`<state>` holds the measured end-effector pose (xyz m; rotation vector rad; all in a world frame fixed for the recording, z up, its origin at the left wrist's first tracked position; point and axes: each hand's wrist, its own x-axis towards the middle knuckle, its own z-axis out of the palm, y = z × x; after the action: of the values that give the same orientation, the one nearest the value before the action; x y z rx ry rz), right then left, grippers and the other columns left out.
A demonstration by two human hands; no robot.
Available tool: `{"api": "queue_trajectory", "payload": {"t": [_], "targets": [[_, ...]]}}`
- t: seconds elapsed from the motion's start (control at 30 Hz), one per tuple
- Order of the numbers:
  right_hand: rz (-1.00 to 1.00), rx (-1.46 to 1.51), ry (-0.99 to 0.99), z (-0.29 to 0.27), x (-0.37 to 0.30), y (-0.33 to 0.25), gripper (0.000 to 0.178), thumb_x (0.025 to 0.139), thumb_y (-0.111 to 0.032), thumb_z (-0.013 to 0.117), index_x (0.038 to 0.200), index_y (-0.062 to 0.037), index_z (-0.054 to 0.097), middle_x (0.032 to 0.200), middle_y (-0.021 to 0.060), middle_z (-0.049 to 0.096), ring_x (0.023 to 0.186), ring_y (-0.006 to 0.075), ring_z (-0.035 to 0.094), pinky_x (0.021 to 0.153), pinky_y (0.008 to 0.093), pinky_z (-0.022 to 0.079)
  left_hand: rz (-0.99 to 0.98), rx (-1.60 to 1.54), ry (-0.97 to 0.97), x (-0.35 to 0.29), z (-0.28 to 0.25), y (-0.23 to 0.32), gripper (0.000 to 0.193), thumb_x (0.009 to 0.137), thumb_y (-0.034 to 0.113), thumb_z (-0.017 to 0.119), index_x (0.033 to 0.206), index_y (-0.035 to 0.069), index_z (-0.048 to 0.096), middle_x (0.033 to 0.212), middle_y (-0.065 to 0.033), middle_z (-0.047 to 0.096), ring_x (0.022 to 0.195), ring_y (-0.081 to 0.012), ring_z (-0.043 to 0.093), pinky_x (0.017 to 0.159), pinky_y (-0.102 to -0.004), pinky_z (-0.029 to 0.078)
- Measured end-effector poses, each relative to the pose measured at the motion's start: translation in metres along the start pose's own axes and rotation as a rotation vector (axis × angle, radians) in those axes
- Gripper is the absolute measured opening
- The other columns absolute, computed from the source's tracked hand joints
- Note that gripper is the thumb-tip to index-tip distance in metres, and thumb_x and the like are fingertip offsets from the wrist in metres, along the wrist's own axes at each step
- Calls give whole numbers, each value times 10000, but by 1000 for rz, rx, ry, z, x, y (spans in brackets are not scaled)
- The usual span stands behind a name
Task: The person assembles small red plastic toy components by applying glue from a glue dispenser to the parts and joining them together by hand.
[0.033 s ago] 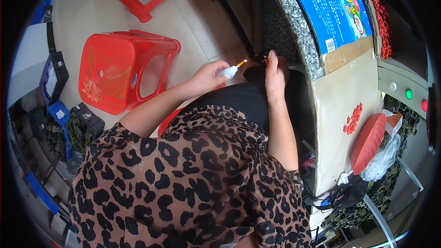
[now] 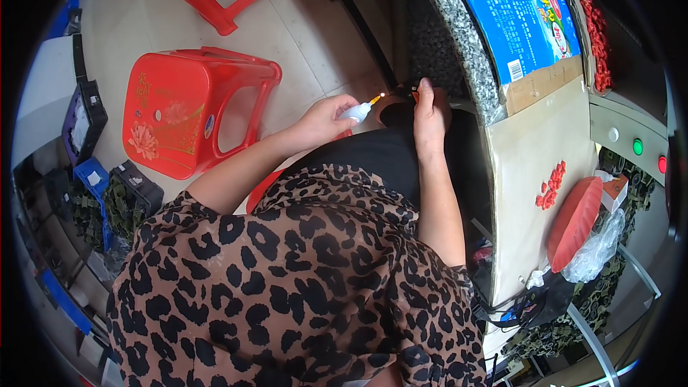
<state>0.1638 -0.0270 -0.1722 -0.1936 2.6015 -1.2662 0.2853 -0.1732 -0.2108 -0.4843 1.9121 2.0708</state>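
Note:
Above my lap, my left hand is closed around a small white squeeze bottle. Its narrow orange-yellow nozzle points away and to the right, with a bright spot at the tip. My right hand is a short way right of the nozzle, thumb up and fingers curled. It grips a small dark object with a touch of orange; its kind is hard to make out against the dark background. The nozzle tip and this object look apart.
A red plastic stool stands at left, another red stool farther off. On the right, a worktable bears small red pieces, a red leaf-shaped tray, a clear plastic bag and a blue printed sheet. Lit buttons sit beyond.

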Motion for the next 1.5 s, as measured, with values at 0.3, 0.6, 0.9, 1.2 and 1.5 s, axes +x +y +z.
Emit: {"api": "queue_trajectory", "payload": {"t": [0.3,0.6,0.9,1.2,1.5], "targets": [[21,-50,-10,-1,-1,-1,463,819,-427,424,725,11,539,603,85,518,584,176,495,572,284,389,20,27,17,3,1,-6,218,765,67,559,967,14,499,844,-59,554,753,-116,520,693,-256,429],[20,-18,-26,-1,-1,0,447,821,-411,433,732,14,539,622,81,526,600,167,497,586,279,392,-4,35,18,4,1,-4,225,765,72,562,973,17,499,857,-62,557,751,-123,522,697,-259,431],[-6,-141,-57,-2,-2,2,442,818,-442,422,771,-17,529,688,124,571,681,258,551,638,326,420,-12,50,17,5,2,-2,234,765,76,566,981,16,500,865,-67,558,759,-127,529,699,-259,432],[-42,-271,-85,-1,-9,-5,421,779,-485,451,715,-68,454,625,132,545,641,317,555,613,373,431,-16,56,24,5,1,-1,230,762,72,562,976,14,504,858,-64,560,756,-127,529,701,-260,432],[-107,-322,-92,-1,-13,-9,384,760,-451,482,708,-73,441,599,128,531,610,318,548,574,374,431,33,43,23,5,3,1,211,763,59,552,958,1,496,833,-62,559,744,-122,522,691,-260,431]]}}
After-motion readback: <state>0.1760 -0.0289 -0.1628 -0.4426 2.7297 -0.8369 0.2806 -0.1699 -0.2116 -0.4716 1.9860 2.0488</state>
